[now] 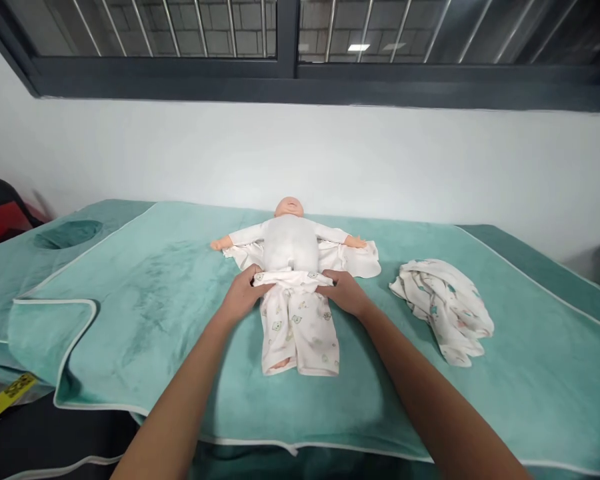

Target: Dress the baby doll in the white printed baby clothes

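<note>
A baby doll (290, 237) lies on its back on a teal towel (155, 280), head toward the wall and arms spread wide. It wears white printed trousers (300, 327), and an opened white garment lies under its torso. My left hand (243, 293) grips the waistband at the doll's left-hand side in the view. My right hand (344, 292) grips the waistband on the other side. Both hands have their fingers curled into the fabric at the doll's waist.
A crumpled white printed cloth (443, 303) lies on the towel to the right of the doll. The towel covers a teal massage bed with a face hole (69, 233) at the left. A white wall and dark window frame stand behind.
</note>
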`<action>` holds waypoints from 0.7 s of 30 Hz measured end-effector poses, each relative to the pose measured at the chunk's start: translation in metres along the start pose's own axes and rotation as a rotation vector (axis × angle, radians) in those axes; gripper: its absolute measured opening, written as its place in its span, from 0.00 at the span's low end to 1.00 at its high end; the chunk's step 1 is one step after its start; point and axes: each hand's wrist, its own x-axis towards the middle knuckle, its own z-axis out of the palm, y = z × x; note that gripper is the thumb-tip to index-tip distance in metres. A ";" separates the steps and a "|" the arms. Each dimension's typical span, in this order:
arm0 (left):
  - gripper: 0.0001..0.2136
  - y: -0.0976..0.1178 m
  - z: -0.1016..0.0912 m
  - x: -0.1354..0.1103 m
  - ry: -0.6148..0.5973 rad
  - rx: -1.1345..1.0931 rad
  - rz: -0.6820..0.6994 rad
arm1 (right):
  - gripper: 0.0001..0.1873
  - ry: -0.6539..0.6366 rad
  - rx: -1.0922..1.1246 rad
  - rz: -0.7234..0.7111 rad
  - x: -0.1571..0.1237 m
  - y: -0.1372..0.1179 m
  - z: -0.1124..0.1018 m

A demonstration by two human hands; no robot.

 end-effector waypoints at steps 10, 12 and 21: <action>0.19 0.029 -0.009 -0.030 -0.174 -0.087 -0.137 | 0.17 -0.022 0.218 0.105 -0.019 -0.009 0.007; 0.23 0.030 -0.018 -0.039 -0.333 -0.073 -0.073 | 0.26 -0.180 0.186 0.042 -0.031 -0.015 -0.001; 0.15 0.025 -0.006 -0.066 -0.173 0.018 -0.064 | 0.14 -0.158 -0.116 -0.062 -0.052 -0.029 -0.001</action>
